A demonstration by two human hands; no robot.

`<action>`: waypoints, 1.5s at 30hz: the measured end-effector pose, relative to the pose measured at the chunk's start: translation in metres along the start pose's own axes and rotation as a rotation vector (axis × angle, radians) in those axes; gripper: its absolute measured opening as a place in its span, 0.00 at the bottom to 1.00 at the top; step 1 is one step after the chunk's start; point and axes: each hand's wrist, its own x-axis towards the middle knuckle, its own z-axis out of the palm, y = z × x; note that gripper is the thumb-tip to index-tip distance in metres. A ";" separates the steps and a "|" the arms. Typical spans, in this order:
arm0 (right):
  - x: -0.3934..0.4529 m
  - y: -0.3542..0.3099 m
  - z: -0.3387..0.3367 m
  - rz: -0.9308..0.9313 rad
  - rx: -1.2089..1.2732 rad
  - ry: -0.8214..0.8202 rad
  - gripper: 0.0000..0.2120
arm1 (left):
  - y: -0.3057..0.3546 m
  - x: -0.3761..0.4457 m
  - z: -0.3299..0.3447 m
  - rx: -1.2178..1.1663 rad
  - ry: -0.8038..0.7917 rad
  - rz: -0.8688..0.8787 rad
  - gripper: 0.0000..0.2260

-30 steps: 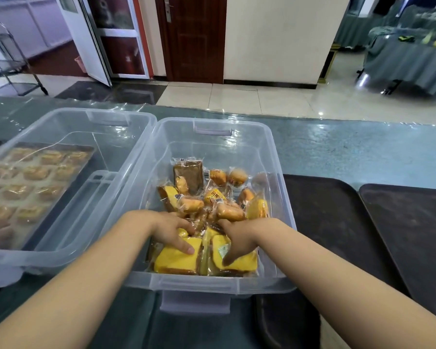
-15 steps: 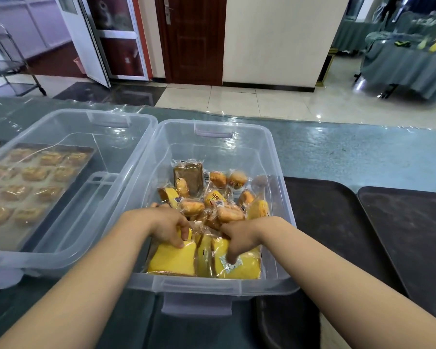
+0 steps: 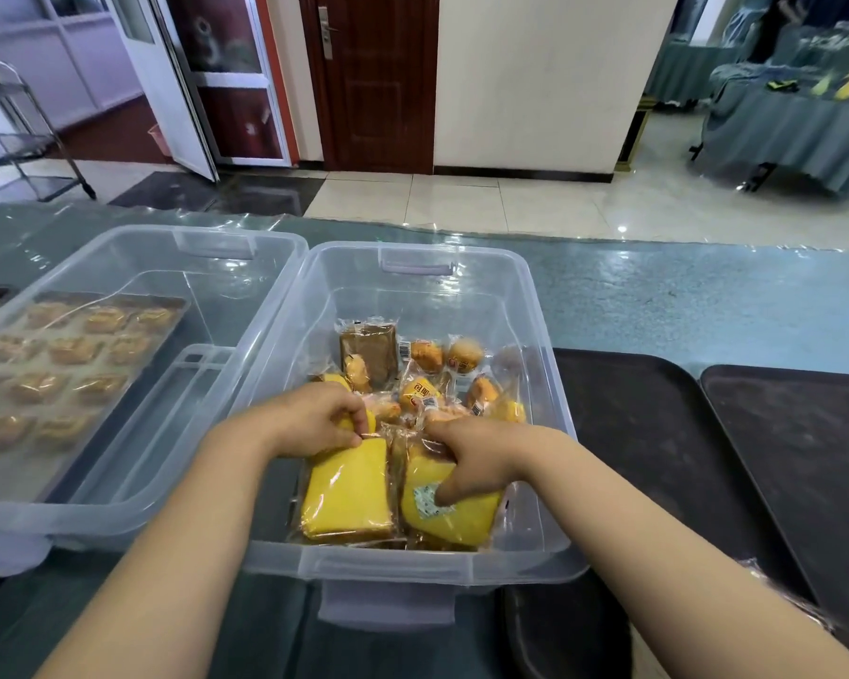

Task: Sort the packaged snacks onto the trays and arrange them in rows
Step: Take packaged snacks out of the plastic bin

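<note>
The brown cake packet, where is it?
The brown cake packet sits at the far side of the snack pile in the middle clear bin, left of the round buns.

Catering or canteen hall, serving-counter position. Evidence: long plastic-covered counter (image 3: 682, 306) carrying clear storage bins (image 3: 427, 267) of wrapped snacks and dark serving trays (image 3: 648, 433); glossy tiled floor (image 3: 510, 198); cloth-draped tables (image 3: 795, 125) far right; metal trolley rack (image 3: 25, 139) far left.
</note>
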 end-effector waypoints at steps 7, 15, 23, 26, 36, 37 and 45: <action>-0.001 -0.001 -0.010 -0.046 0.138 0.411 0.16 | 0.002 -0.005 -0.009 -0.149 0.345 0.136 0.09; -0.048 0.007 -0.035 -0.037 0.508 0.823 0.14 | 0.062 -0.018 -0.033 -0.181 0.849 0.219 0.05; -0.158 0.098 -0.060 -0.132 0.766 0.973 0.23 | 0.210 0.002 -0.020 -0.159 0.965 0.305 0.04; -0.203 0.152 -0.055 -0.114 0.771 0.994 0.23 | 0.273 0.026 0.000 -0.129 0.938 0.352 0.05; -0.329 0.348 0.012 0.136 0.902 0.932 0.20 | 0.444 0.132 0.128 -0.260 0.580 0.389 0.04; -0.340 0.366 0.024 0.175 0.923 0.917 0.19 | 0.458 0.140 0.145 -0.280 0.530 0.368 0.05; -0.398 0.475 0.138 0.526 1.273 0.787 0.24 | 0.524 0.189 0.283 -0.403 0.089 0.188 0.09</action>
